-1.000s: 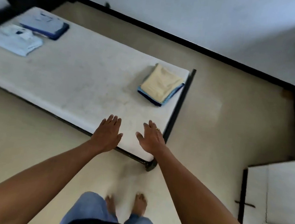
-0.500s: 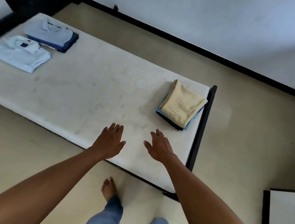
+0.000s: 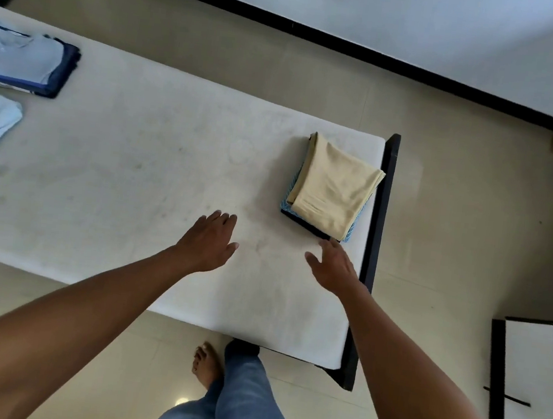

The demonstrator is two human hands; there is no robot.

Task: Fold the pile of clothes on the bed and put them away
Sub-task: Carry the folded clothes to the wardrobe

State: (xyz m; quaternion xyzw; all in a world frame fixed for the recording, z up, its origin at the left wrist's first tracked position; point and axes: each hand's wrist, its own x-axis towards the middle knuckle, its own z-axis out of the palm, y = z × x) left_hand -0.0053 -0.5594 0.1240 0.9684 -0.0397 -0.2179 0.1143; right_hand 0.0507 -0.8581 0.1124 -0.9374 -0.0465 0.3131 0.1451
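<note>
Both hands are flat with fingers spread and hold nothing: the left hand (image 3: pixel 209 241) hangs over the bare bed (image 3: pixel 118 163), and the right hand (image 3: pixel 334 267) is just beside the near corner of the folded stack (image 3: pixel 334 188), which sits at the right end of the bed. The stack looks soft, light and floppy, cream on top, blue and dark below. I think it is best to slide both hands under the bottom layer from two sides, so nothing slips or comes unfolded.
</note>
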